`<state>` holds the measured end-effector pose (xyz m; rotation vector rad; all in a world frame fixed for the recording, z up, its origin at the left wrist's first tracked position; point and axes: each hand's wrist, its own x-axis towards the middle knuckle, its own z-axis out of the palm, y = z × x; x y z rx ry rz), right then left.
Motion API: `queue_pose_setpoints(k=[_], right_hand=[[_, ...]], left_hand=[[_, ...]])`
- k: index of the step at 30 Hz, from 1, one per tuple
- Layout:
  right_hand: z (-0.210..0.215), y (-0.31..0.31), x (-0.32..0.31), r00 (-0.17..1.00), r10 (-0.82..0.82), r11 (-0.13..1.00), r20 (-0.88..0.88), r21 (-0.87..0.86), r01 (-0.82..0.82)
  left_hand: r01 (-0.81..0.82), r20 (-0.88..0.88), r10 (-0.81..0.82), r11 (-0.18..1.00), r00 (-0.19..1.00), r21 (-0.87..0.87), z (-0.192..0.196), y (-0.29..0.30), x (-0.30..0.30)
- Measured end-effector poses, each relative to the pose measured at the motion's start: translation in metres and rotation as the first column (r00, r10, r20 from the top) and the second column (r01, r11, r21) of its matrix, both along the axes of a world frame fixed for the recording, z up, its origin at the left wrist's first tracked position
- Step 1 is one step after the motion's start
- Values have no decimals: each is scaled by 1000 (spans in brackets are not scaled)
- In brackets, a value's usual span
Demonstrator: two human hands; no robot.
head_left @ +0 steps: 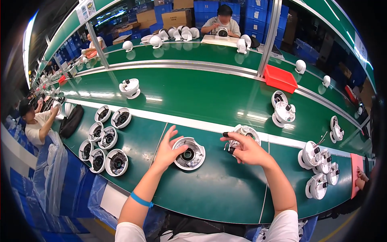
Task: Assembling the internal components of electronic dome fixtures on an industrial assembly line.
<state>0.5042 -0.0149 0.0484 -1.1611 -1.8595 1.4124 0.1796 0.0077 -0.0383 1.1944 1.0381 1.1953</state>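
Round white housing [189,153], with a black ring inside, lay open side up on the green bench [209,195], closer to its far edge than its near one. Prob. light, stiff plastic w/ a smooth shell that could skid if nudged; best hold approx. opposite sides of the outer rim, clear of the ring. Just beyond to the R, by the far edge, sat a white camera shell [249,132], partly hidden — likely light too, but its thin wires looked fragile, so grip the shell wall, not the leads.

L forearm [142,187] angled up from the near edge, blue wristband [141,200] on; L hand [166,150] was spread wide, fingers pointing to the far edge, thumb over the housing's L rim; firm contact or not, couldn't tell. R forearm [278,181] slanted in; R hand [246,148] was palm down at the shell's near side, index and thumb bent w/ a narrowish gap, dark bits at both tips. Whether it pinched anything — couldn't tell.

Seven similar housings [116,162] filled the bench's L end; four camera shells [316,186] stood near its R end. Past the far edge, more shells [283,112] sat spaced along the green conveyor [193,90], w/ a red tray [281,78] at its far edge.
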Motion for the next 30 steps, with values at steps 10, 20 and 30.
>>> queue_pose_setpoints(k=[10, 20, 30], right_hand=[[-12, 7, -1, 985, -118, 974, 124, 206, 91], [-16, 8, -21, 934, -134, 866, 330, 497, -51], [-28, 16, -39, 952, -198, 933, 233, 342, 110]], left_hand=[[44, -917, 6, 999, 399, 26, 47, 6, 28], [232, 124, -205, 936, 971, -266, -10, 36, 27], [519, 731, -229, 832, 643, -195, -12, 35, 24]])
